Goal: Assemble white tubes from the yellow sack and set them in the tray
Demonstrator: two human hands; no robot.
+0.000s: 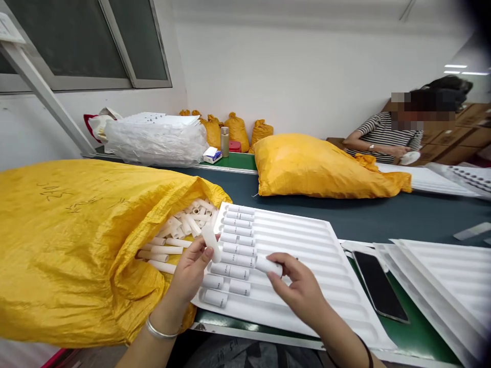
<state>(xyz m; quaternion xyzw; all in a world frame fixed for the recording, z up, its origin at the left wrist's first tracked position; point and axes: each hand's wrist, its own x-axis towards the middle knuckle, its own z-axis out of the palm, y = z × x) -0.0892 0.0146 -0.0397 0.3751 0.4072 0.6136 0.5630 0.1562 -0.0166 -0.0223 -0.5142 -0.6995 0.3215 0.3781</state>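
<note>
My left hand (195,263) is closed on a plain white tube (210,242), held tilted above the left edge of a white ridged tray (307,240). Between the thumb and fingers of my right hand (297,286) is a short white cylinder (266,266), over the tray's middle. Several white cylinders (235,271) with dark print lie in the grooves along the tray's left side. To the left, a large yellow sack (69,220) gapes toward the tray, and loose white tubes (184,225) show in its mouth.
A black phone (379,286) lies right of the tray, beside stacked white trays (441,286). Across the bench rests another full yellow sack (318,166). Behind are a plastic-wrapped stack (153,140) and a bottle (224,142). A person in a striped top (378,133) works at far right.
</note>
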